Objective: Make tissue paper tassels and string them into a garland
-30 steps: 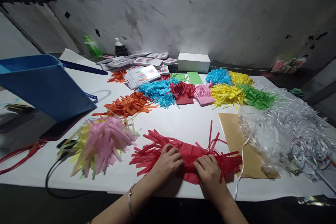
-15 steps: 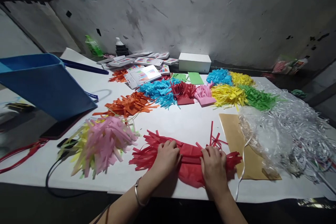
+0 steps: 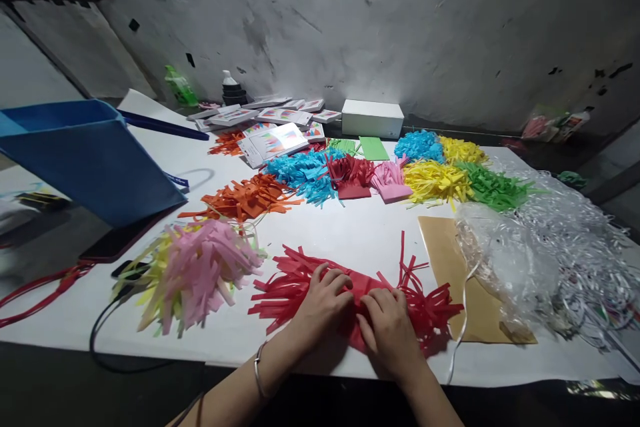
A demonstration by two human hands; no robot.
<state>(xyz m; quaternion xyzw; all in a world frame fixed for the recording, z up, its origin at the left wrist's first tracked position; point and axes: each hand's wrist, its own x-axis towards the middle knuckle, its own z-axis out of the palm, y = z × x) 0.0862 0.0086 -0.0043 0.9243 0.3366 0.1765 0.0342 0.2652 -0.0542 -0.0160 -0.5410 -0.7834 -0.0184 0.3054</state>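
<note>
Slanting inward, left hand (image 3: 324, 300) and right hand (image 3: 391, 325) hold red fringed paper (image 3: 365, 282) under curled fingers (image 3: 336, 279).

Single head-worn view. Looks forward and down from the near edge of a long white-covered table (image 3: 345, 227), facing a scuffed grey wall (image 3: 400, 27) beyond. Near range: bare left hand (image 3: 325, 300) and bare right hand (image 3: 391, 327) at lower centre. Wide field; table cut off at left.
</note>
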